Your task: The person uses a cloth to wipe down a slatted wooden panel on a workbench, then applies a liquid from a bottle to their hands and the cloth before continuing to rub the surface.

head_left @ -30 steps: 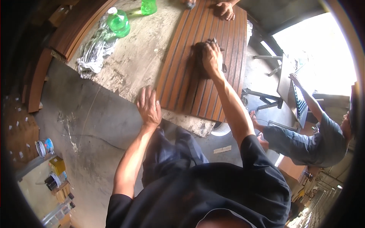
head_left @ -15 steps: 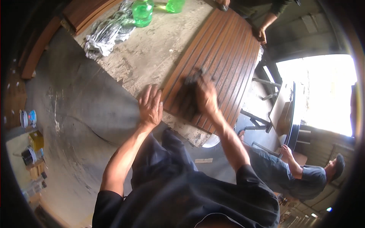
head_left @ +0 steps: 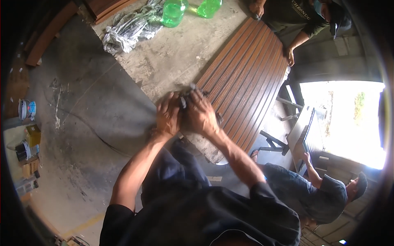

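Observation:
A brown wood panel (head_left: 246, 78) with dark parallel grooves lies on a worn, stained table (head_left: 164, 69). Near its close left corner, my right hand (head_left: 203, 115) is closed over a dark, crumpled rag (head_left: 189, 98), pressing it to the panel's end. Right beside it is my left hand (head_left: 167, 119), its fingers stretched out at the corner against the rag's left side. The two hands hide most of the rag and that corner. Motion smears the fingertips somewhat.
Beyond the panel a co-worker's hand (head_left: 290, 56) rests on its far edge. Green bottles (head_left: 174, 13) and a grey-white cloth (head_left: 133, 28) sit on the table. At right another person (head_left: 305, 192) handles a panel on a stand. Cans and boxes (head_left: 30, 135) line the left.
My right hand has swept the rag left and nearer to me, from the panel's middle to its corner beside my left hand. The whole view has shifted slightly.

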Motion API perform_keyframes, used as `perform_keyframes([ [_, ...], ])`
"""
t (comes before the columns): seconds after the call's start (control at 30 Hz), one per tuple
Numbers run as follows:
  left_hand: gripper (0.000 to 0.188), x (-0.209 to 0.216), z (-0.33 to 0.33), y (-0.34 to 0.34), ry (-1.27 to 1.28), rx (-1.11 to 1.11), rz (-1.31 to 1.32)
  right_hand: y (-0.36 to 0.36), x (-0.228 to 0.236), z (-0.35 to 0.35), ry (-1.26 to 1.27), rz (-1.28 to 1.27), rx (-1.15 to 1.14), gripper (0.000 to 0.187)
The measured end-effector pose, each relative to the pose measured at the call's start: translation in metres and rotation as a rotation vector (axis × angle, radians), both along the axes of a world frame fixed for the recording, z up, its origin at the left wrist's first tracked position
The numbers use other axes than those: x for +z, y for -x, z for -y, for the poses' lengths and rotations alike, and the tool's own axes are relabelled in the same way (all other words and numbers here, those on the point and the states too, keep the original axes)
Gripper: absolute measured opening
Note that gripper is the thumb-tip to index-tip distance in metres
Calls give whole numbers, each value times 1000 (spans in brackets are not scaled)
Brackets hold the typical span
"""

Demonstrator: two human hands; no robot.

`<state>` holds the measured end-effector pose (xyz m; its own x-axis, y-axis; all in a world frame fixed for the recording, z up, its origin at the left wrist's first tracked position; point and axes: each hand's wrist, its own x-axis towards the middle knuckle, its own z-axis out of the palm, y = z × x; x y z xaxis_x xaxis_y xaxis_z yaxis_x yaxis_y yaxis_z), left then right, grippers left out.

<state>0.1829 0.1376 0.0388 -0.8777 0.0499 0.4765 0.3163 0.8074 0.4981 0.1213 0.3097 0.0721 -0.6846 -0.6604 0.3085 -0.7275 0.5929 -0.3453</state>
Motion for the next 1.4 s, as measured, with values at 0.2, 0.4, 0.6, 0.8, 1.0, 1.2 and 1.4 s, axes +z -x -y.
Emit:
perform_keyframes([
  [0.2, 44, 12, 1, -1, 40, -21, 24, 194, -15, -35, -216, -511, -222, 27],
  [0.4, 45, 6, 3, -2, 18, -23, 30, 201, -9, -35, 107, -112, -331, 25],
  [0.6, 45, -12, -6, -3, -35, 89, 131, -8, -17, -13, 109, -110, -64, 45],
  [0.8, 40, 3, -9, 4, 119, -5, -46, -25, -33, -161, 159, -68, -366, 45],
  [1.0, 39, 1, -15, 3, 170, -62, -66, 15, -27, -265, 99, -232, -683, 41],
  [1.2, 40, 7, 11, 2, 260, -125, 90, -65, -15, -181, 331, -70, -786, 45],
  [1.4, 50, 44, -16, 47, 135, -456, 191, -155, -10, -212, 1302, 244, -1495, 32],
])
